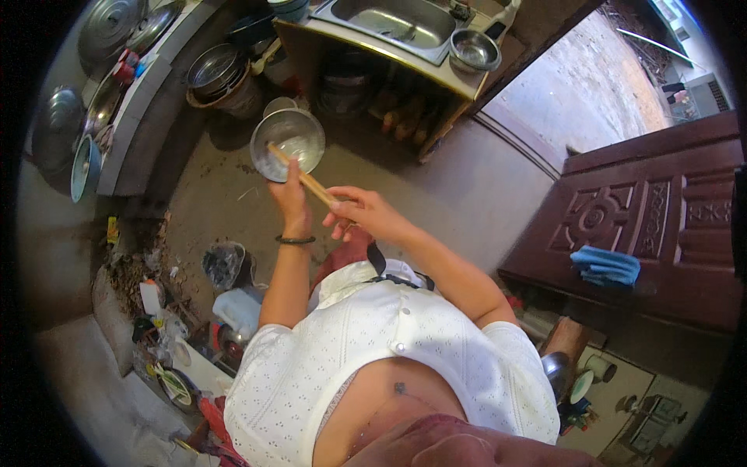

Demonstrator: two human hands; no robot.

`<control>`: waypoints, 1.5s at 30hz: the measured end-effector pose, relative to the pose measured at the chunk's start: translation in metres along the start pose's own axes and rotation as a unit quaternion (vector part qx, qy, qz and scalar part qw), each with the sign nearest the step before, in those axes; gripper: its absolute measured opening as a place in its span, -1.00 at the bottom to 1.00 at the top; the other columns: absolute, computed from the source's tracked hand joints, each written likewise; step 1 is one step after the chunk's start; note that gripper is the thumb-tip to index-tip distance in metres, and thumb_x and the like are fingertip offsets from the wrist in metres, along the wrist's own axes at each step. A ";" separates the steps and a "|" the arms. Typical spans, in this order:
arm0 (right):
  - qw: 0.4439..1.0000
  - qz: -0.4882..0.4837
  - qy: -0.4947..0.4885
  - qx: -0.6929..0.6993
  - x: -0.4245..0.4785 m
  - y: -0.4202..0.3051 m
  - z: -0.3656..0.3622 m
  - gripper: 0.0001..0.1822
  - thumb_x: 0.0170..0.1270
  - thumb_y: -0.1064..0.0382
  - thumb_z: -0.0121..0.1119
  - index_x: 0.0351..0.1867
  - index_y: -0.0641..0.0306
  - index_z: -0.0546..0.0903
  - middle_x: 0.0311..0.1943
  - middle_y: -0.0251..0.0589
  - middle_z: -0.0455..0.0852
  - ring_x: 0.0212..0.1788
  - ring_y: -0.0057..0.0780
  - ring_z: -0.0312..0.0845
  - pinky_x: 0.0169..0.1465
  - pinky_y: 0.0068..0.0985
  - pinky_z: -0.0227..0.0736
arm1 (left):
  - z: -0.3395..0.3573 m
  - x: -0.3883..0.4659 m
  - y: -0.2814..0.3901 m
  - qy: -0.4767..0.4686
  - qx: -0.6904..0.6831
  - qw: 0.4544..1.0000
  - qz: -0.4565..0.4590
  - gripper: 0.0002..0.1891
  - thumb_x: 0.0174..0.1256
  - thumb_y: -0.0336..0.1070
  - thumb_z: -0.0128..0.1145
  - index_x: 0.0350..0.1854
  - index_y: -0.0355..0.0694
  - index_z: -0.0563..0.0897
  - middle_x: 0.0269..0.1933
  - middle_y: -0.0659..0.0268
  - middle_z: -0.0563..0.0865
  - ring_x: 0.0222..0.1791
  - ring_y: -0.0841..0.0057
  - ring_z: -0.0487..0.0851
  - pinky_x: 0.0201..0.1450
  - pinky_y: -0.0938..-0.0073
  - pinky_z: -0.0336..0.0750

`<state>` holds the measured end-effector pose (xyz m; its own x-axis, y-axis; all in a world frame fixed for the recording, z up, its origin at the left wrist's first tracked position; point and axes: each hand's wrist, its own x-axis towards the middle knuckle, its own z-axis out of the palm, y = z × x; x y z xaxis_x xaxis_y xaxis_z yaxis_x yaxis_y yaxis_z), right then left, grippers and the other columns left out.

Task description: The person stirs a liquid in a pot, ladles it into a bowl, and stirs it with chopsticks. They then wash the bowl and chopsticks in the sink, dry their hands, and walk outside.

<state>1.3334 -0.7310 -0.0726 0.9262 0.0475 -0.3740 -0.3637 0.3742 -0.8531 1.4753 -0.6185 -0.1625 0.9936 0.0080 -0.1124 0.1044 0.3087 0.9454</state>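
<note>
A round metal bowl (313, 153) is in my left hand (290, 204), held over the floor with the thumb over its near rim. A dark bracelet circles the left wrist. My right hand (370, 215) grips a pair of light wooden chopsticks (315, 188) near their rear ends. Their front ends reach over the rim into the bowl. Inside, the bottom looks pale and shiny; I cannot tell whether that is liquid or bare metal.
Ahead, a steel sink (397, 26) sits in a counter, with a metal pot (475, 49) at its corner. Stacked basins (216, 70) stand at left. A carved wooden door (618, 222) with a blue cloth (605, 265) stands at right beside a doorway. A lined bin (224, 265) is near my left arm.
</note>
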 end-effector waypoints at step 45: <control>0.658 -0.400 0.440 -0.461 0.485 -0.375 -0.425 -0.89 0.20 0.34 0.14 -0.44 0.31 0.61 -0.34 -0.19 0.65 -0.06 -0.24 0.51 0.04 -0.40 0.36 | 0.479 0.501 -0.245 -0.419 0.267 0.709 -0.501 -0.89 0.14 -0.34 -0.06 -0.36 -0.27 0.44 -0.52 0.14 0.64 -0.70 0.55 0.52 -0.73 0.61 0.39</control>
<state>1.8766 -1.2414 -0.0887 0.5890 -0.5305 0.6097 -0.0767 -0.7877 -0.6113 1.9683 -1.1455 -0.3037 0.0621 -0.5986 -0.7987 0.5540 -0.6450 0.5265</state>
